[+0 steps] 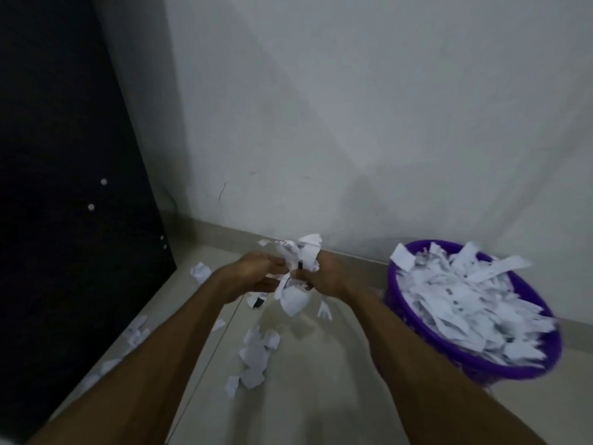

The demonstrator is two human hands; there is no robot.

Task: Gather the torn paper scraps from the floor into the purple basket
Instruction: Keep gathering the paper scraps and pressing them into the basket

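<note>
A bunch of scraps (pixel 296 268) is hanging above the floor (pixel 321 380), left of the basket (pixel 481 370). The left hand (pixel 253 276) and right hand (pixel 327 273) are gripping it, fingers curled round the paper. Loose pieces are dangling below, so squeezing tighter and swinging right over the rim seems wise. The basket is heaped with scraps; more scraps (pixel 256 354) are lying nearer on the floor.

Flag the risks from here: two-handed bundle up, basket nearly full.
1. The paper bundle is held loosely between the left hand and right hand; pieces hang below and could drop on the way over.
2. The purple basket is heaped to its rim, so added scraps may spill.
3. Floor scraps lie underfoot, easily scattered.
</note>
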